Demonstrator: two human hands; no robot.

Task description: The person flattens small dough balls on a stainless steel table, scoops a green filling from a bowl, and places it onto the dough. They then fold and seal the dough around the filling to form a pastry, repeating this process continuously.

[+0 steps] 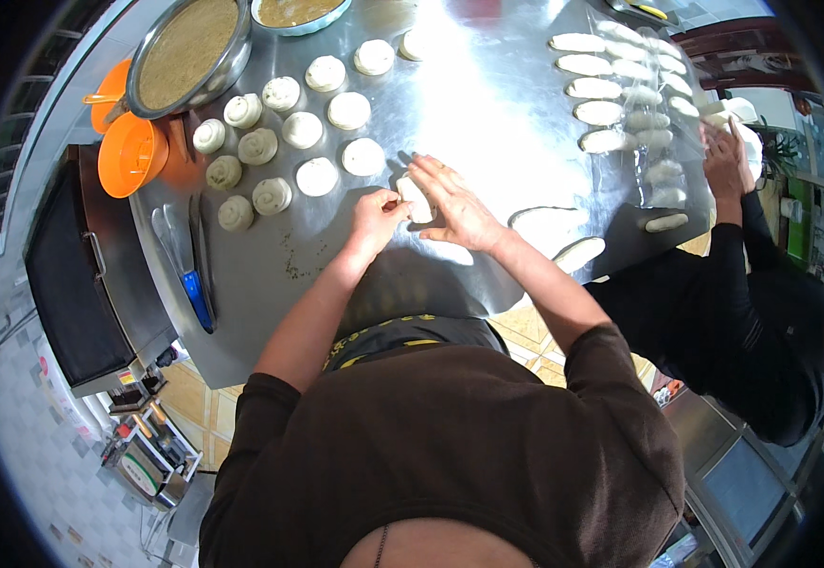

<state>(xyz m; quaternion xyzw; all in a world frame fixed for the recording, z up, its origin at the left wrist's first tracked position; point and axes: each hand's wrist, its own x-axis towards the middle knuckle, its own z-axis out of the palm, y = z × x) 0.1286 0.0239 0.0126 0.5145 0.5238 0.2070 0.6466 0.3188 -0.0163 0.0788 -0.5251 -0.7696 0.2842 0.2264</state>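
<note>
A short pale piece of dough [416,201] sits on the metal table between my two hands. Fingers and thumb of my left hand [374,223] pinch its left side. My right hand [459,210] lies along its right side, fingers stretched out and thumb apart, touching it. To the left and beyond stand several round coiled dough buns [317,177], some flecked with green. On the right, near my right forearm, rests a long flattened dough piece [579,255].
Far right, rows of long dough pieces [594,88] lie partly under clear plastic film, beside a co-worker's hands [729,166]. At left are a metal basin of brown filling [241,57], orange bowls [132,156] and a blue-handled tool [194,293] by the table edge.
</note>
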